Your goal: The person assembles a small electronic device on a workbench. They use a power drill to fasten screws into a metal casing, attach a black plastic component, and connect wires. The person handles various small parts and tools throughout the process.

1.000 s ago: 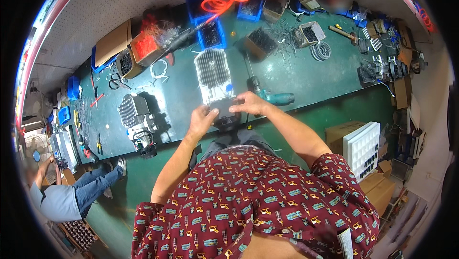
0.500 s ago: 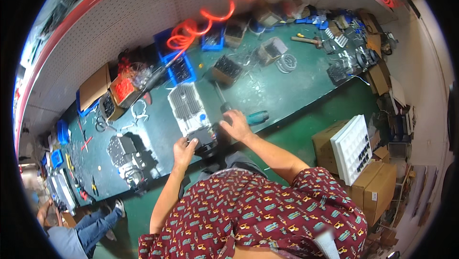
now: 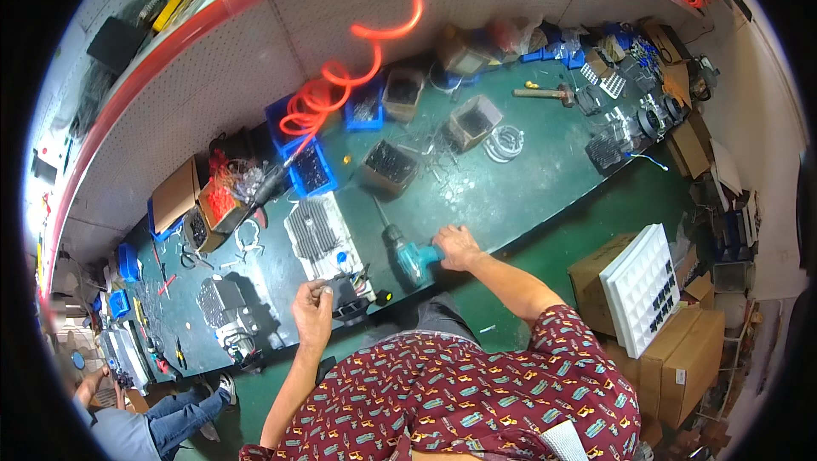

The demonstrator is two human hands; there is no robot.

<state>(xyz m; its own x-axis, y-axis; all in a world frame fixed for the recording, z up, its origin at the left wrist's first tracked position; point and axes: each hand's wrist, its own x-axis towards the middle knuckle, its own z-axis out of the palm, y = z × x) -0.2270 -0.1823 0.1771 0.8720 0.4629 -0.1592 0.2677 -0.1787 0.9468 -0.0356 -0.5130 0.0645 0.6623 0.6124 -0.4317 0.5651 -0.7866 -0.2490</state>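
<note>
A teal and black power drill (image 3: 417, 262) lies at the bench's near edge, its long bit pointing away from me. My right hand (image 3: 458, 248) is wrapped round the drill's handle end. To its left is a motor-like unit with a grey finned metal housing (image 3: 313, 228) on a pale base. Its near end carries a black part (image 3: 351, 308) with wires and a blue cap (image 3: 342, 258). My left hand (image 3: 312, 308) is beside that black part, thumb and fingers pinched together. Whatever the pinch holds is too small to make out.
Beyond the unit stand a blue bin (image 3: 312, 167) and an open box of dark screws (image 3: 391, 165). A red coiled air hose (image 3: 328, 91) hangs over the bench. A second finned unit (image 3: 223, 308) sits left. Cartons (image 3: 681, 359) and a white tray (image 3: 638, 291) stand right; a person (image 3: 128, 427) works lower left.
My right hand has moved from beside the drill's chuck to its handle end, and the drill has turned. My left hand has come off the black part toward the left. The view has shifted.
</note>
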